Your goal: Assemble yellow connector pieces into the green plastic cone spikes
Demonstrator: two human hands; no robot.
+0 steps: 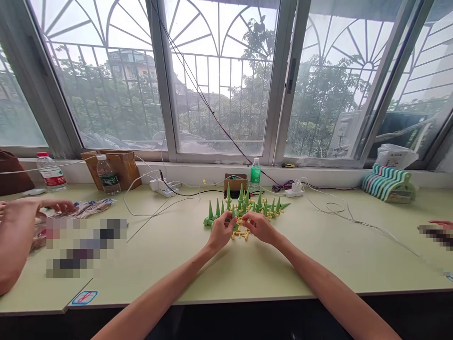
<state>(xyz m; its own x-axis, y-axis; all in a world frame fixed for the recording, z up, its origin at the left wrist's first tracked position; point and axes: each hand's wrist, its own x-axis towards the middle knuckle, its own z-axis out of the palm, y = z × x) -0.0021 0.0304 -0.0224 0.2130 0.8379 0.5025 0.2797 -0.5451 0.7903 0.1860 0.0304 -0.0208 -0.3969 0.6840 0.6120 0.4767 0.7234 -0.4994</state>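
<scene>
My left hand (221,232) is closed with fingertips around a green cone-shaped piece (233,213), its point upward. Close beside it, my right hand (261,227) pinches what looks like a small yellow peg (240,220), partly hidden by the fingers. Behind both hands stand several green cones (240,194) with pointed tips, some on round bases. Loose yellow pegs (242,233) lie on the table between and below my hands, and more are scattered among the cones to the right.
A small cardboard box (235,183) and a green-labelled bottle (255,173) stand behind the cones. Power strips (294,190) and cables run along the sill. Green hangers (388,184) sit at the right. Another person's arm (16,241) reaches in at left; another person's hand (442,224) shows at right.
</scene>
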